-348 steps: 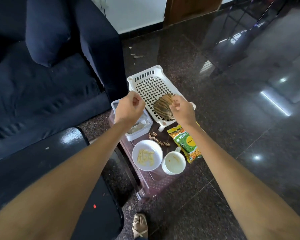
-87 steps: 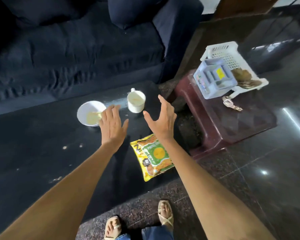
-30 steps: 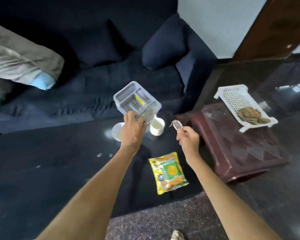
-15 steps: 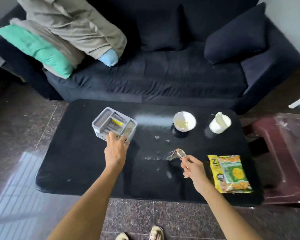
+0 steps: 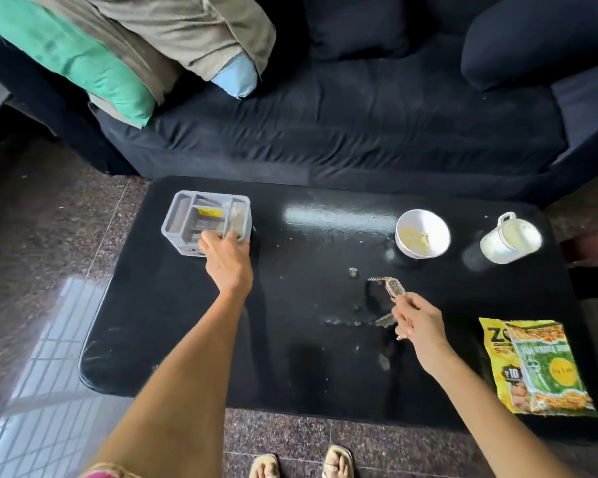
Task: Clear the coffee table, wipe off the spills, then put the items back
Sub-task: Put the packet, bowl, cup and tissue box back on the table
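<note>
Head view: left hand [image 5: 227, 258] gripping near rim of grey organizer [image 5: 206, 220] by coffee table [image 5: 187, 339] far-left corner, right hand [image 5: 416, 320] pinching wristwatch [image 5: 390, 288] mid-table, strap running far-left, well apart from organizer, nearer bowl [image 5: 422, 233].

A: Where's the cam?
B: On my head, one wide-angle view, looking fwd and steeply down over the glossy black coffee table [image 5: 325, 391], fairly close; dark navy fabric sofa [image 5: 359, 125] beyond, my sandalled feet [image 5: 301, 465] at the bottom edge.
</note>
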Demonstrator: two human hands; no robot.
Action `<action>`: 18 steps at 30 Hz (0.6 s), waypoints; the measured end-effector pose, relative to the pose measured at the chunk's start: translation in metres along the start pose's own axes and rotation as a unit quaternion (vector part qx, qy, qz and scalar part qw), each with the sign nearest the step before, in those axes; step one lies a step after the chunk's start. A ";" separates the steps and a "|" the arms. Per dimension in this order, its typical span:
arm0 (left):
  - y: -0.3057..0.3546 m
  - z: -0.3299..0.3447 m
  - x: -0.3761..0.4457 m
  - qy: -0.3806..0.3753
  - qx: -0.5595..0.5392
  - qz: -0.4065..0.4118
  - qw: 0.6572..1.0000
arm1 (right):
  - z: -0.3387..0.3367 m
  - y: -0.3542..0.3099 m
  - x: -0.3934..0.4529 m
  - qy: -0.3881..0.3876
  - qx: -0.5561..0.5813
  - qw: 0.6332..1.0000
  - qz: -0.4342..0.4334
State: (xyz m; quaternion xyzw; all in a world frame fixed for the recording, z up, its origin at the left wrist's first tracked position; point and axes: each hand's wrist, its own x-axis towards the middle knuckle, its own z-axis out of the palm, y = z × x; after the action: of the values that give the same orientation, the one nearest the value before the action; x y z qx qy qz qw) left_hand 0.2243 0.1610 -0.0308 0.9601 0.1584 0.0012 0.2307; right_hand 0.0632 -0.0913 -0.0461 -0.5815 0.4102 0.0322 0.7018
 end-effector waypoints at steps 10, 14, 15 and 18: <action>0.004 0.033 -0.044 0.076 0.040 0.098 0.992 | 0.020 0.015 -0.006 -0.022 -0.049 0.998 -0.029; 0.038 0.049 -0.104 -0.232 -0.175 0.110 0.951 | 0.012 0.021 -0.021 -0.045 -0.075 0.993 -0.075; 0.050 0.051 -0.116 -0.357 -0.215 0.029 0.909 | 0.009 0.022 -0.025 -0.045 -0.092 0.991 -0.091; 0.074 0.055 -0.137 -0.524 -0.304 -0.156 0.781 | 0.000 0.030 -0.034 -0.034 -0.176 0.970 -0.165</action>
State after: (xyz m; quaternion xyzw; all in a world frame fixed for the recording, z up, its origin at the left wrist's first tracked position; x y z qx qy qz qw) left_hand 0.1207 0.0323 -0.0379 0.6553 0.1522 -0.4896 0.5547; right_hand 0.0248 -0.0669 -0.0488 -0.7541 0.2726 0.0073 0.5975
